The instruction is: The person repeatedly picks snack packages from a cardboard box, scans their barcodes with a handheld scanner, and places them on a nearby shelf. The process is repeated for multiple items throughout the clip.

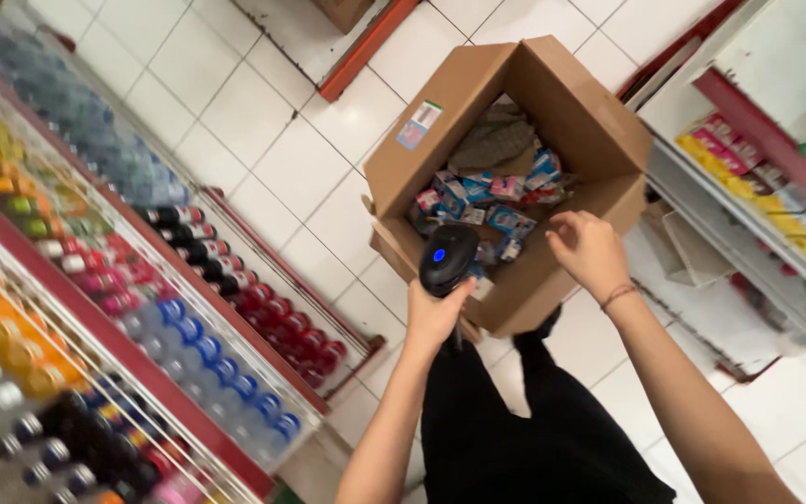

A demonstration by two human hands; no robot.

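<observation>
The left hand (433, 313) is wrapping its fingers around a black handheld scanner (448, 259), whose blue light is glowing on top, and is holding it just at the near rim of an open cardboard box (571, 112). The right hand (588, 250) is hovering over the box's near right edge with its fingers curled loosely, pinching nothing that can be made out. Inside the box, small packets (492, 201) in blue, pink and white are lying jumbled in a heap, with a crumpled grey-brown sheet (496, 140) sitting behind them against the far wall. A small rectangular label (419, 125) in pale blue and white is sticking to the outside of the box's left flap, which is standing upright. The box is resting against the person's black trousers (515, 429), above a floor of white tiles (272, 140). To the left, a shelf of bottles (188, 317) is running along the aisle: red-capped dark ones, blue-capped clear ones, orange and yellow ones farther back, all in tight rows behind a red edge rail. To the right, another shelf (748, 201) is carrying flat yellow and pink packages (729, 154). Between the two shelves the tiled aisle is lying open beyond the box.
</observation>
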